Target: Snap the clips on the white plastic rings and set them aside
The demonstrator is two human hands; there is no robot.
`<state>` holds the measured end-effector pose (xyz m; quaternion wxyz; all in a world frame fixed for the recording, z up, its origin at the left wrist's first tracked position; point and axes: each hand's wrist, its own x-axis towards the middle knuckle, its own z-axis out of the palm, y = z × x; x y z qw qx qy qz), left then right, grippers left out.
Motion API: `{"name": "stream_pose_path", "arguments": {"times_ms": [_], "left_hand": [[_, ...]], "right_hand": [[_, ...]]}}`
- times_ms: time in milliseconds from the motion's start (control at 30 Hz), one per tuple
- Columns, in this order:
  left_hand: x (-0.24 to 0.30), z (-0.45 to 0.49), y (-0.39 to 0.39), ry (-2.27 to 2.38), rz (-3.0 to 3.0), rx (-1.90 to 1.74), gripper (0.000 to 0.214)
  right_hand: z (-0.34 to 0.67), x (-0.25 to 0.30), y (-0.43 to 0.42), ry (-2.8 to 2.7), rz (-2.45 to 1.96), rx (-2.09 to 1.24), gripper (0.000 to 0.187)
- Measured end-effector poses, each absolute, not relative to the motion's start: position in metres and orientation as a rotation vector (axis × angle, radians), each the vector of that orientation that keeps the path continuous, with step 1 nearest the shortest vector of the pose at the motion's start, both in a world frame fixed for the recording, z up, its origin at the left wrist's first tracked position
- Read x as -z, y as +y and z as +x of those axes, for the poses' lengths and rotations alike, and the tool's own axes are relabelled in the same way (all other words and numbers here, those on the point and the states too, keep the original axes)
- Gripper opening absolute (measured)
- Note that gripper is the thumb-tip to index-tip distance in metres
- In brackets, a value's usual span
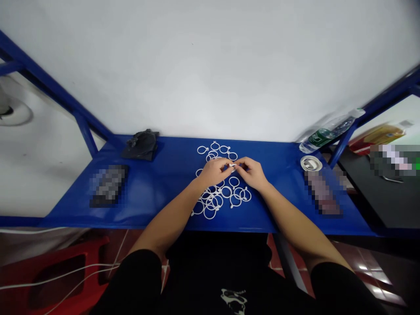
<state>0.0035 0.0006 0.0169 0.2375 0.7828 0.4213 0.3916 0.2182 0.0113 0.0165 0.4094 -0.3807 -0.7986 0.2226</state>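
Observation:
My left hand [214, 171] and my right hand [253, 173] meet over the blue tabletop [177, 183], fingertips pinched together. Between them is a small white plastic piece, which looks like the eyelet end of a white curtain ring [233, 165]; most of it is hidden by my fingers. Several similar white rings [210, 212] with small eyelets lie loose and overlapping in front of my left hand. A few more rings [215, 146] lie beyond my hands, and some [235, 200] rest just left of my right forearm.
A crumpled black plastic bag [142, 144] sits at the back left, with a blurred-out dark item [110, 186] in front of it. On the right are a coiled white cable [311, 163], a leaning plastic bottle [330, 131] and another blurred-out item [323, 192]. Blue frame bars [85, 133] flank the table.

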Motion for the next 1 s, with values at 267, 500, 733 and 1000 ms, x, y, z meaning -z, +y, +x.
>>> {"name": "stream_pose_path", "arguments": {"times_ms": [267, 500, 733, 1000], "left_hand": [[-0.019, 0.002, -0.003, 1.112, 2.161, -1.055, 0.021], [-0.017, 0.000, -0.001, 1.167, 2.141, -1.017, 0.016], [-0.015, -0.003, 0.005, 1.242, 2.165, -0.891, 0.018], [-0.016, -0.003, 0.005, 1.205, 2.210, -0.858, 0.024]], "right_hand": [[0.217, -0.013, 0.010, -1.965, -0.991, -0.575, 0.019], [0.214, -0.009, 0.008, -2.001, -0.987, -0.619, 0.014], [0.212, -0.007, 0.005, -2.055, -0.952, -0.680, 0.013], [0.208, -0.014, 0.002, -2.047, -0.898, -0.695, 0.008]]}}
